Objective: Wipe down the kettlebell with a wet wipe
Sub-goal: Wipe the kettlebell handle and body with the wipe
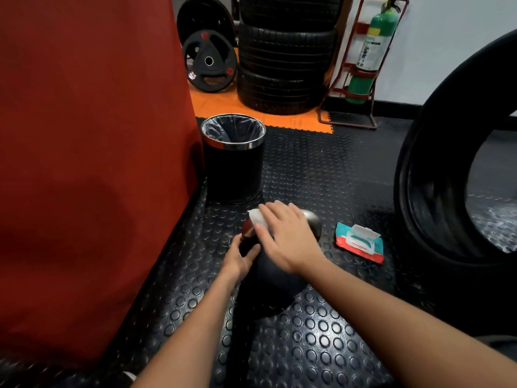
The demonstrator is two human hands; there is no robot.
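A black kettlebell [275, 284] with a grey metal handle stands on the studded rubber floor in the middle of the view. My right hand [288, 236] lies flat over the handle and presses a white wet wipe [256, 217] against it; the wipe shows at my fingertips on the left. My left hand [239, 259] grips the kettlebell's left side just below the handle. Most of the handle is hidden under my right hand.
A pack of wet wipes [359, 242] lies open on the floor to the right. A black lined bin [233, 158] stands just behind the kettlebell. A red padded block [92, 163] fills the left. A big tyre [453, 169] stands at right; stacked tyres [285, 54], weight plates [209, 61] and an extinguisher [372, 49] are behind.
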